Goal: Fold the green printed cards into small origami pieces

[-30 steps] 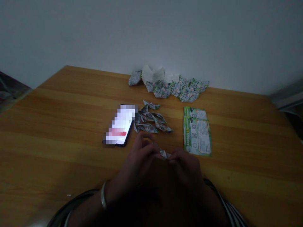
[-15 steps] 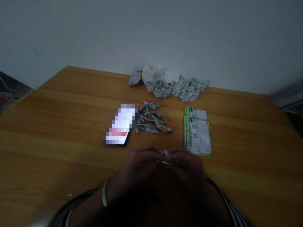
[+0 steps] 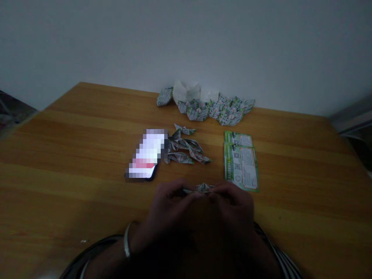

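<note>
Between my two hands, low in the head view, is a small folded paper boat [image 3: 205, 187] with a pointed middle. My left hand [image 3: 171, 203] pinches its left end, thumb toward me. My right hand [image 3: 235, 201] pinches the other end, with the fingertips of both hands close together. Parts of the paper are hidden behind the fingers. Just beyond lie several loose folded paper boats [image 3: 181, 157], grey with green and red print. A stack of green and white printed leaflets [image 3: 241, 164] lies flat beyond my right hand.
A lit phone [image 3: 148, 153], its screen blurred out, lies left of the loose boats. Against the wall [image 3: 186, 38] stand joined rows of folded paper [image 3: 229, 110] and white folded pieces [image 3: 186, 92]. All rest on a wooden table [image 3: 87, 155].
My fingers have shifted on the paper boat: the thumbs have come closer together and its pointed middle now stands up more plainly. The camera view has moved slightly.
</note>
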A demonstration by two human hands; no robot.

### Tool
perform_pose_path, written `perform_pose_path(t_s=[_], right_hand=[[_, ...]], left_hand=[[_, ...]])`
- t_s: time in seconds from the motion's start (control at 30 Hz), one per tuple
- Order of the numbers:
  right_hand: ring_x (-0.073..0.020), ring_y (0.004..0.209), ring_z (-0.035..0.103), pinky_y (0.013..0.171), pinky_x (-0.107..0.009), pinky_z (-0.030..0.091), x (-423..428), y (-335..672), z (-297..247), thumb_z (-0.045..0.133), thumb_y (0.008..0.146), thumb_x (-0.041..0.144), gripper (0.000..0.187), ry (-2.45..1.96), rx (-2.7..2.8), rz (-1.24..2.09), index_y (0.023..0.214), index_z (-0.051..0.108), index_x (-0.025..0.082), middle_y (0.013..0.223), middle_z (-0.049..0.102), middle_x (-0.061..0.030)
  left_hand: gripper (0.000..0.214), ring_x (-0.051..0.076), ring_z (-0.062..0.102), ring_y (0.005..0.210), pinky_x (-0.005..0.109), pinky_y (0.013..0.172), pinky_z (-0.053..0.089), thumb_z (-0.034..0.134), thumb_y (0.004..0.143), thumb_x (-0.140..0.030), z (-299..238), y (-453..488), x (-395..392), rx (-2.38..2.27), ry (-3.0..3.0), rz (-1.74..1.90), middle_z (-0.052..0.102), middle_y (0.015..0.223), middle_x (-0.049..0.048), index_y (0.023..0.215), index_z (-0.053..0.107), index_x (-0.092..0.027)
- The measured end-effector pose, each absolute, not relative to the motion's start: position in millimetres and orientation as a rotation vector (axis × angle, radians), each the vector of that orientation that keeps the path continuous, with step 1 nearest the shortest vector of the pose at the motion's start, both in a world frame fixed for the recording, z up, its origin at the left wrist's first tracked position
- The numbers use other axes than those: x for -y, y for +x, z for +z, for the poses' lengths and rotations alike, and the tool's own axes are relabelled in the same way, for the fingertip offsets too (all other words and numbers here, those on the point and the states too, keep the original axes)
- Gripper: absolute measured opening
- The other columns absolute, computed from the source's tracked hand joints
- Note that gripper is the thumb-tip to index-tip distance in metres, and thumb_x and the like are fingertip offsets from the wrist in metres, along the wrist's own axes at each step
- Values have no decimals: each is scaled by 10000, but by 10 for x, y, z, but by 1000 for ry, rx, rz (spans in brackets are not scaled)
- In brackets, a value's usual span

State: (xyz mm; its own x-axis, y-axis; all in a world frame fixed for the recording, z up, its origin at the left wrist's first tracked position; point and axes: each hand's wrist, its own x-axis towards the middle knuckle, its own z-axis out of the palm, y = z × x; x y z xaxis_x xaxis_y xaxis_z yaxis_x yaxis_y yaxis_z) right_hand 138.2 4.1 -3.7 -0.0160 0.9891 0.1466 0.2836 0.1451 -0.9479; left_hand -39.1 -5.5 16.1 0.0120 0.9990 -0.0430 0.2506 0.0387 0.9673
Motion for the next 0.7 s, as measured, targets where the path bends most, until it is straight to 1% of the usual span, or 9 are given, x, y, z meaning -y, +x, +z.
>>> perform_pose_path(t_s=[0.17,0.27,0.33,0.37,0.43,0.5,0.53,0.6,0.7], right_hand=[[-129,489,636,457,-209,510,-27,1349,-43,698,788,220,37,-1386,1281,1119,767,675,199,597,681,7],[-94,426,579,390,-182,475,-37,1314,-49,692,805,277,98,-1380,1165,1237,804,643,192,629,664,16],[-76,402,541,368,-167,449,-60,1311,-53,681,816,310,136,-1366,1130,1305,851,625,191,621,635,34],[-71,391,525,359,-161,434,-77,1316,-53,671,825,330,168,-1358,1122,1350,906,619,193,599,616,47],[-73,367,504,347,-155,411,-115,1335,-45,645,846,372,293,-1333,1122,1472,1073,582,199,545,584,73],[-84,370,518,355,-159,420,-148,1351,-29,659,832,390,449,-1293,1136,1606,1213,513,202,529,587,82],[-91,384,536,367,-165,434,-157,1354,-21,682,810,385,506,-1275,1145,1660,1242,494,202,542,602,76],[-98,410,563,383,-175,451,-158,1347,-14,728,763,366,548,-1267,1149,1724,1234,501,203,589,635,59],[-84,411,549,385,-164,430,-127,1328,-32,732,755,348,464,-1295,1133,1699,1153,542,204,607,637,56]], left_hand=[[225,148,663,602,219,542,526,767,735,-284,111,-353,64,-1410,1117,992,696,634,26,642,618,-144],[257,117,647,555,186,508,511,774,720,-268,89,-318,44,-1352,918,976,670,599,-4,644,558,-151],[290,108,644,529,186,499,522,784,706,-273,83,-306,21,-1309,823,970,658,593,-26,668,519,-161],[308,111,649,524,196,501,534,786,704,-280,81,-304,10,-1289,782,974,661,604,-33,693,499,-170],[345,122,660,518,221,505,555,788,706,-290,75,-305,-6,-1252,717,997,670,624,-46,763,463,-192],[375,132,674,520,236,514,566,784,716,-291,67,-309,-12,-1217,681,1016,689,640,-47,861,448,-209],[395,138,682,528,239,523,568,782,720,-291,62,-308,-12,-1197,674,1018,700,649,-41,911,445,-213],[437,146,698,553,236,537,567,782,721,-293,56,-303,-7,-1160,672,1010,725,680,-20,978,438,-211],[462,144,694,547,216,513,546,787,715,-310,56,-289,-1,-1161,666,981,731,684,-12,988,428,-208]])
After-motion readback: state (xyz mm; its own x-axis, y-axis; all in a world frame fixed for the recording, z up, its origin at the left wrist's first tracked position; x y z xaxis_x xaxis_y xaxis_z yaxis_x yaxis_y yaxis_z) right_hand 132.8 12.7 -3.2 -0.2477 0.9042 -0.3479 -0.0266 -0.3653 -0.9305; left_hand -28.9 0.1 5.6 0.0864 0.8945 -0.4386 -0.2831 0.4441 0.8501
